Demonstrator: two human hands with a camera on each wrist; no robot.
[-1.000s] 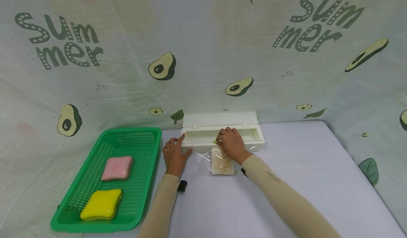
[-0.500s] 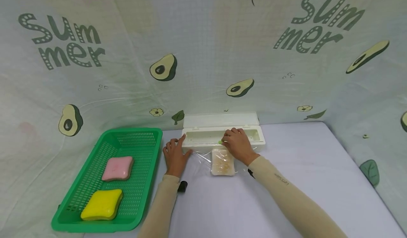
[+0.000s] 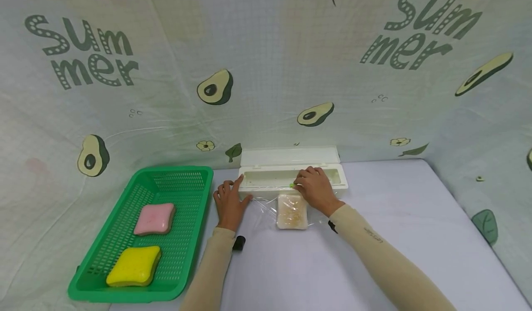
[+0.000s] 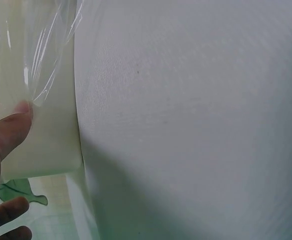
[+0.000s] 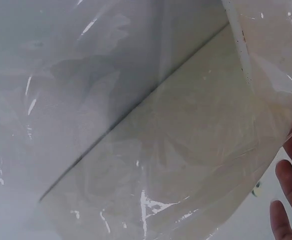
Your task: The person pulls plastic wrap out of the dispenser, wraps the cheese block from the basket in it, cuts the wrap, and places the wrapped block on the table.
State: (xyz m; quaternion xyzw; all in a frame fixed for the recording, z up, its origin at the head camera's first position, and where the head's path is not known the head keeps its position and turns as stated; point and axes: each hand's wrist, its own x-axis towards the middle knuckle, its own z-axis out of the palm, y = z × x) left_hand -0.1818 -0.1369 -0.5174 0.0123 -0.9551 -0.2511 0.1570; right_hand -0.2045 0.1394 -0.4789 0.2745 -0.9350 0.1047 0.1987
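Note:
In the head view, a white cling film dispenser (image 3: 270, 193) with its lid raised stands at the table's back. My left hand (image 3: 230, 206) grips its left end, thumb in front and index finger at the top corner. In the left wrist view that thumb presses the film (image 4: 41, 60) against the box. My right hand (image 3: 317, 191) pinches a small green slide cutter (image 3: 293, 185) on the front edge. Clear film stretches from the box over a pale, brown-blotched bar (image 3: 292, 213), seemingly soap. In the right wrist view, film covers much of the scene beside my right fingers (image 5: 289, 182).
On the left stands a green basket (image 3: 191, 251) holding a pink bar (image 3: 154, 218) and a yellow bar (image 3: 134, 266). A printed cloth wall (image 3: 266, 71) rises right behind the dispenser. White table surface (image 3: 395, 209) extends to the right.
My right hand has slid a little to the right along the dispenser's edge with the green cutter. My left hand keeps its hold, and the bar stays where it lies.

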